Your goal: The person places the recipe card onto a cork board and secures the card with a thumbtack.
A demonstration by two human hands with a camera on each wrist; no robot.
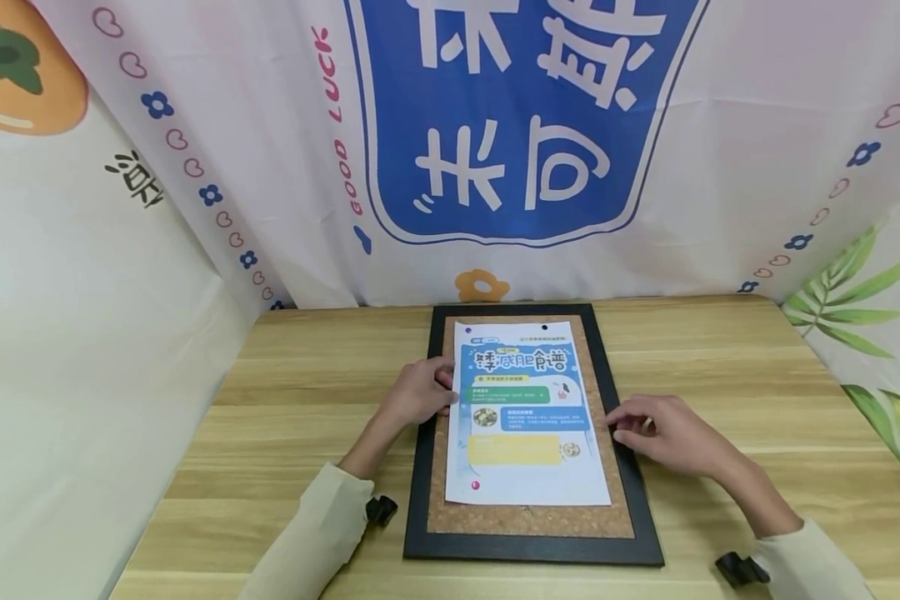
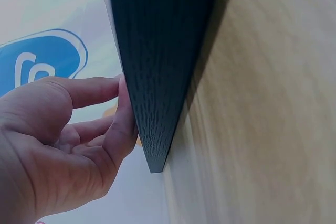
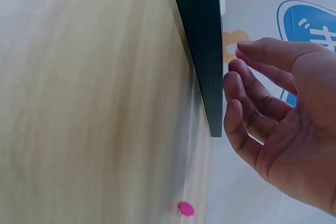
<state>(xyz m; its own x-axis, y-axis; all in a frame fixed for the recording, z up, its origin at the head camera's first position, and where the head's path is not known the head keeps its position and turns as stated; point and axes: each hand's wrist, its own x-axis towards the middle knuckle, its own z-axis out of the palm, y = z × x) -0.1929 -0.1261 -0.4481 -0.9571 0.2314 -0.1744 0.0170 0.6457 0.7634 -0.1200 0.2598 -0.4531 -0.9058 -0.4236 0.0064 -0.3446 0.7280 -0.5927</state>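
Note:
A printed paper sheet (image 1: pixel 528 475) with blue, green and yellow blocks lies on a cork board (image 1: pixel 532 521) in a black frame (image 1: pixel 532 548). Two pins sit at the sheet's top: a purple pin (image 1: pixel 468 331) and a black pin (image 1: pixel 544 327). At the sheet's left edge, my left hand (image 1: pixel 420 390) pinches the paper between thumb and finger. The left wrist view shows this hand (image 2: pixel 79 140) beside the frame's side, thumb against a finger. My right hand (image 1: pixel 663 429) hovers by the frame's right edge, fingers loosely bent, nothing between them (image 3: pixel 283 114).
The board rests on a wooden table (image 1: pixel 307 350). In the right wrist view a pink pushpin (image 3: pixel 186 209) is on the table near the frame. Behind the table hangs a printed cloth (image 1: pixel 307 250). Dark wrist straps (image 1: pixel 381 510) show at the sleeves.

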